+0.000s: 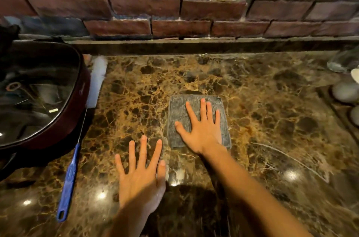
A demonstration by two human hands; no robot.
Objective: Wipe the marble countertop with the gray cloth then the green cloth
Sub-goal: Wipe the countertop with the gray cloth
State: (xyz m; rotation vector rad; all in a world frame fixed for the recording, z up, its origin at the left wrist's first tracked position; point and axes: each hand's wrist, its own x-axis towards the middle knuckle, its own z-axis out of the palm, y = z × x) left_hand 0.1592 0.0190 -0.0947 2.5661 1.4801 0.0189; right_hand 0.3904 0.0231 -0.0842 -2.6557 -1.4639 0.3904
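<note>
Two hands are resting on the marble counter (272,101), and we are pressing the right hand (202,126) flat on the gray cloth (178,112), fingers (191,113) spread and released, grasping nothing. The cloth is lying mid-counter, folded into a near-square whose slightly longer side is running away from us toward the brick wall (174,3). Our left hand (141,174) is lying open on bare marble just left of and nearer than the cloth. We are judging the right hand the one placed to sweep; streaks are showing to its right. No green cloth is appearing in view, and a blue-handled tool (68,184) is lying beside the dark pan (38,91)
</note>
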